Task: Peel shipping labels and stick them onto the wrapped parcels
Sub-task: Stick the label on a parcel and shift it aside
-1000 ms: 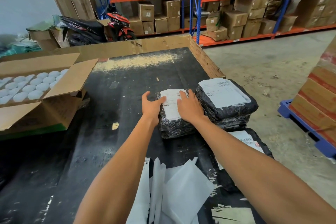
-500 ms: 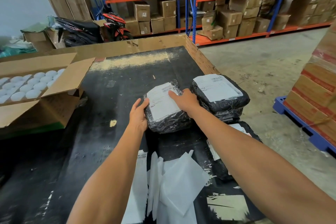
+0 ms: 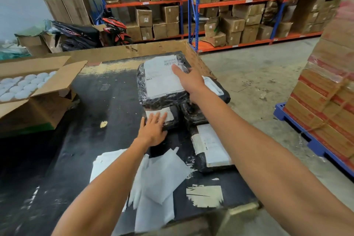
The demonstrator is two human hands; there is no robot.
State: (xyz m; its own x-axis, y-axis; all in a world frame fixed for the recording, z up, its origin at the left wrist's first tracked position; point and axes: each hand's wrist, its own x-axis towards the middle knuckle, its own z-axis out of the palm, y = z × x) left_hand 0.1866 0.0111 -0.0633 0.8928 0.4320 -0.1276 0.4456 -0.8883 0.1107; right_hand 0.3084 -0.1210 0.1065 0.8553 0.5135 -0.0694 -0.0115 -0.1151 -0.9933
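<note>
At the centre of the frame, a labelled parcel (image 3: 162, 84) is held aloft, clamped in the right hand (image 3: 189, 80), while the left hand (image 3: 153, 130) lies flat, fingers apart, on another parcel (image 3: 164, 118) on the surface (image 3: 107, 101); stacking seems required next.

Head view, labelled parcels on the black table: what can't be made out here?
- Print on the top parcel's label: barcode visible, text too small and blurred.
- Parcel under the left hand: mostly hidden by the hand and the top parcel.
- Stack beneath the right hand: the arm and top parcel cover it, so its count is unclear.
- Loose papers near the table edge: printed or blank side cannot be told.
</note>
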